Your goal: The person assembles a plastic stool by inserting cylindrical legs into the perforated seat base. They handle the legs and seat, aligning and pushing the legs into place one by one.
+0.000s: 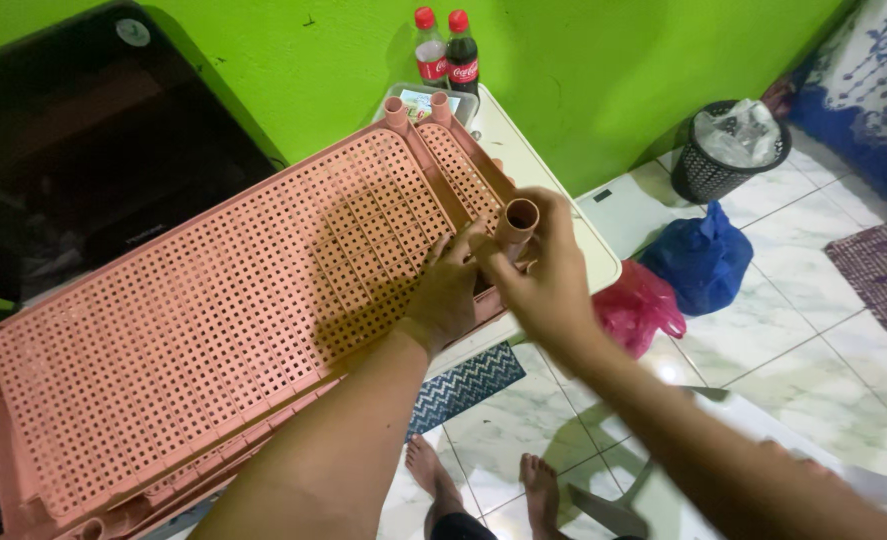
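Right hand grips the tube at the shelf corner; left hand presses the shelf, fingers curled on its mesh. Best keep the tube square and the shelf steady.

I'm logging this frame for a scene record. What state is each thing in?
Pink perforated shelf panel: lying flat, tilted.
Pink tube: upright, open end up, at the panel's corner.
Left hand: pressed on the panel.
Right hand: gripping the tube.
Two bottles: upright, capped.
Black bin: lined, filled.
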